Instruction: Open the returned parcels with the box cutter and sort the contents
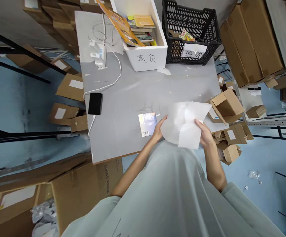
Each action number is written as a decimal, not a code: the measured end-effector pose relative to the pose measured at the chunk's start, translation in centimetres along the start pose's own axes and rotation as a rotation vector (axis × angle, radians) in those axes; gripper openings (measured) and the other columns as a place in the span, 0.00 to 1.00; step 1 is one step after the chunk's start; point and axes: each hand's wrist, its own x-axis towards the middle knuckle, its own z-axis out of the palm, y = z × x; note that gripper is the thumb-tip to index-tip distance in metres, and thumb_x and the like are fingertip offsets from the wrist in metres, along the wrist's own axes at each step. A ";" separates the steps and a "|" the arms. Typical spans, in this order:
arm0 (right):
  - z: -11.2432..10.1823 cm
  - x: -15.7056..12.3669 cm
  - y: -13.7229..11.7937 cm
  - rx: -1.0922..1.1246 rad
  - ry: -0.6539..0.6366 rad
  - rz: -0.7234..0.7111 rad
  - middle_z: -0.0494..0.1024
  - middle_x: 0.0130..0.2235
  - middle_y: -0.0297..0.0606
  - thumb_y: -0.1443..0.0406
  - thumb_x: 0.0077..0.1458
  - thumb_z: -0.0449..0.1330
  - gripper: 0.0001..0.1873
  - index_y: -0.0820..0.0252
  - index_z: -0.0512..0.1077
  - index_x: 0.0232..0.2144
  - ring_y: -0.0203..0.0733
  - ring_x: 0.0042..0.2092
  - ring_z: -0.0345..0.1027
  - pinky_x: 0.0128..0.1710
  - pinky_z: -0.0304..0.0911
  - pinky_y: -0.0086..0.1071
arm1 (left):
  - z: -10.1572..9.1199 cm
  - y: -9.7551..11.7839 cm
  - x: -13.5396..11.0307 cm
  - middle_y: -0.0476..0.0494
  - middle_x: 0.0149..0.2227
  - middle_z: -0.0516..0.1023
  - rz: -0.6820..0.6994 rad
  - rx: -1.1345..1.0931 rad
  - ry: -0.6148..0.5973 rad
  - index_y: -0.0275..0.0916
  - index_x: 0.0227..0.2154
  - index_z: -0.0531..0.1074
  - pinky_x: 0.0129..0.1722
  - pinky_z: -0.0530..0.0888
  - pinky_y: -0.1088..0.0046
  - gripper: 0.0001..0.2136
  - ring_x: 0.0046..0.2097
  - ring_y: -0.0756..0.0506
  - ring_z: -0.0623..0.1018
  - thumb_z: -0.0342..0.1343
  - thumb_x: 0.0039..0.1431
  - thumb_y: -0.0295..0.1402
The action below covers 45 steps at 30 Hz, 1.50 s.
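Both hands are on one thin white sheet, above the near edge of the counter, just in front of the shirt. Right hand: fingers closed on the sheet's right side, thumb on top. Left hand: fingers at its left edge, but can't tell if they pinch or only steady it. Two-sided support probably keeps something that limp spread out.

Small barcoded booklet lies flat beside the left hand, likely there for easy reach. Phone sits toward the left edge with a cable plugged in, presumably parked there to charge off the power strip.

Containers: white bin at the far side, handwritten label facing the person, books stacked inside, one orange book leaning over its left side. Black crate next to it, paper label on the front, colourful packet inside plus something brown. Open cardboard box at the right edge, no contents visible. Big carton lower left holds clear plastic packaging.
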 end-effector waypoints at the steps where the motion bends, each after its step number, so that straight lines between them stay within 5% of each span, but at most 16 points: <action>1: -2.1 1.1 -0.1 -0.062 0.048 -0.031 0.90 0.44 0.44 0.43 0.54 0.75 0.27 0.55 0.82 0.45 0.61 0.59 0.82 0.61 0.79 0.50 | 0.0 0.2 0.1 0.37 0.60 0.84 -0.016 -0.019 0.052 0.39 0.51 0.83 0.71 0.72 0.56 0.20 0.71 0.31 0.75 0.72 0.58 0.40; 4: -8.2 4.7 0.6 -0.327 0.169 -0.117 0.88 0.39 0.42 0.40 0.58 0.70 0.27 0.57 0.81 0.39 0.58 0.55 0.82 0.57 0.79 0.46 | 0.7 1.0 0.0 0.40 0.48 0.88 -0.055 -0.157 0.136 0.39 0.44 0.82 0.59 0.79 0.60 0.14 0.61 0.34 0.82 0.69 0.60 0.41; 8: -13.3 8.8 3.0 -0.508 0.199 -0.189 0.85 0.33 0.39 0.37 0.54 0.69 0.29 0.57 0.77 0.33 0.53 0.47 0.80 0.50 0.78 0.43 | 3.2 2.4 -0.2 0.37 0.48 0.88 -0.181 -0.422 0.167 0.40 0.47 0.80 0.54 0.83 0.56 0.17 0.58 0.33 0.84 0.66 0.61 0.45; 13: -12.8 10.5 3.6 -0.348 -0.032 -0.138 0.85 0.57 0.46 0.40 0.56 0.72 0.35 0.56 0.78 0.54 0.51 0.61 0.77 0.66 0.70 0.44 | 8.2 2.9 0.3 0.33 0.48 0.87 -0.328 -0.451 0.176 0.37 0.45 0.81 0.60 0.81 0.52 0.17 0.62 0.30 0.82 0.65 0.61 0.44; 16: -11.4 10.9 2.8 -0.299 -0.220 -0.121 0.77 0.68 0.46 0.44 0.49 0.79 0.49 0.53 0.70 0.67 0.51 0.68 0.72 0.70 0.67 0.42 | 11.5 2.7 0.8 0.32 0.48 0.87 -0.363 -0.415 0.132 0.37 0.44 0.82 0.60 0.81 0.52 0.19 0.61 0.30 0.82 0.68 0.59 0.48; 18: -11.1 11.4 2.4 -0.283 -0.343 -0.120 0.74 0.71 0.43 0.47 0.45 0.82 0.55 0.52 0.68 0.70 0.52 0.70 0.70 0.71 0.66 0.41 | 13.4 2.6 1.0 0.33 0.48 0.87 -0.356 -0.352 0.120 0.37 0.45 0.82 0.59 0.81 0.53 0.22 0.60 0.29 0.83 0.71 0.57 0.51; 21: -11.5 12.6 2.6 -0.326 -0.404 -0.116 0.82 0.62 0.42 0.47 0.47 0.80 0.43 0.56 0.78 0.61 0.54 0.66 0.74 0.69 0.68 0.42 | 14.9 2.7 1.0 0.35 0.49 0.87 -0.300 -0.155 0.171 0.39 0.47 0.83 0.57 0.81 0.55 0.24 0.59 0.29 0.82 0.74 0.55 0.50; 25: -12.8 14.5 3.6 -0.424 -0.292 -0.065 0.87 0.39 0.41 0.42 0.51 0.72 0.26 0.58 0.81 0.35 0.53 0.47 0.80 0.51 0.76 0.42 | 14.6 3.2 0.4 0.36 0.49 0.87 -0.199 0.173 0.193 0.38 0.46 0.84 0.59 0.79 0.54 0.22 0.58 0.29 0.82 0.73 0.57 0.50; 29: -13.4 15.1 3.4 -0.411 -0.223 -0.026 0.85 0.35 0.39 0.43 0.49 0.72 0.25 0.58 0.81 0.33 0.49 0.41 0.78 0.40 0.72 0.37 | 13.7 5.1 -0.6 0.32 0.71 0.73 0.007 0.450 0.244 0.45 0.66 0.75 0.68 0.73 0.49 0.34 0.68 0.28 0.76 0.73 0.60 0.50; 31: -13.2 14.6 2.8 -0.377 -0.274 0.035 0.85 0.34 0.37 0.44 0.49 0.72 0.24 0.58 0.81 0.34 0.46 0.38 0.76 0.37 0.69 0.34 | 13.4 6.2 -0.9 0.33 0.80 0.59 0.110 0.647 0.160 0.49 0.72 0.69 0.74 0.66 0.44 0.45 0.78 0.23 0.62 0.79 0.53 0.49; 33: -12.6 13.7 2.1 -0.352 -0.363 0.085 0.84 0.33 0.36 0.46 0.51 0.72 0.23 0.59 0.82 0.34 0.44 0.36 0.75 0.36 0.68 0.33 | 13.3 6.9 -0.9 0.35 0.81 0.56 0.168 0.791 0.000 0.50 0.72 0.70 0.77 0.59 0.40 0.49 0.81 0.20 0.53 0.82 0.46 0.46; 36: -11.5 12.4 1.0 -0.370 -0.472 0.075 0.83 0.32 0.35 0.46 0.54 0.72 0.23 0.60 0.82 0.33 0.43 0.35 0.75 0.37 0.69 0.33 | 13.2 7.0 -0.2 0.35 0.63 0.81 0.150 0.823 -0.147 0.48 0.61 0.81 0.70 0.69 0.47 0.31 0.69 0.23 0.74 0.77 0.52 0.38; 39: -10.9 11.6 -0.3 -0.439 -0.438 -0.043 0.84 0.36 0.38 0.44 0.55 0.74 0.24 0.59 0.83 0.35 0.46 0.39 0.77 0.39 0.72 0.35 | 12.8 6.6 0.5 0.41 0.37 0.85 0.085 0.765 -0.163 0.44 0.40 0.85 0.49 0.77 0.60 0.06 0.41 0.34 0.83 0.67 0.60 0.34; 41: -11.1 11.1 -1.2 -0.471 -0.319 -0.165 0.86 0.46 0.41 0.46 0.52 0.77 0.26 0.56 0.84 0.45 0.49 0.48 0.79 0.46 0.76 0.37 | 12.4 6.4 0.8 0.45 0.29 0.81 0.059 0.698 -0.128 0.42 0.29 0.81 0.39 0.74 0.66 0.06 0.32 0.40 0.78 0.65 0.60 0.36; 45: -12.1 9.3 -2.3 -0.425 -0.238 -0.257 0.74 0.70 0.44 0.54 0.39 0.86 0.53 0.45 0.75 0.68 0.55 0.66 0.72 0.63 0.74 0.44 | 12.1 6.5 1.4 0.49 0.26 0.76 0.035 0.544 -0.147 0.40 0.24 0.75 0.33 0.68 0.71 0.12 0.31 0.44 0.73 0.64 0.56 0.41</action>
